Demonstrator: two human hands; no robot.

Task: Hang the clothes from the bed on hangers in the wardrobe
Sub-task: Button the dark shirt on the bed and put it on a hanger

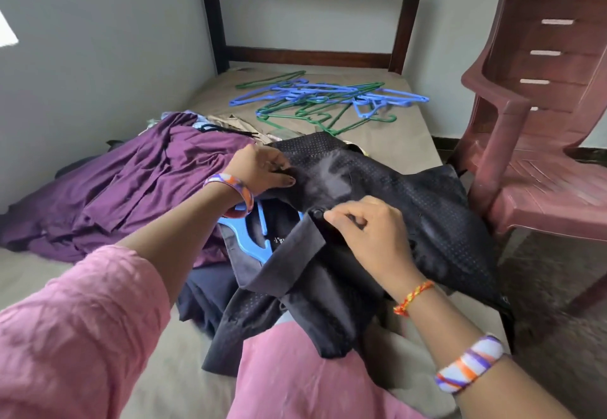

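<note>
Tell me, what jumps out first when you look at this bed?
Both hands are busy with a black shirt in the middle: the left hand grips its cloth and the right hand pinches near a button, with a blue hanger tucked inside. A purple garment lies crumpled on the left of the bed. A tangle of blue and green hangers sits near the headboard, and a brown plastic chair stands on the right.
</note>
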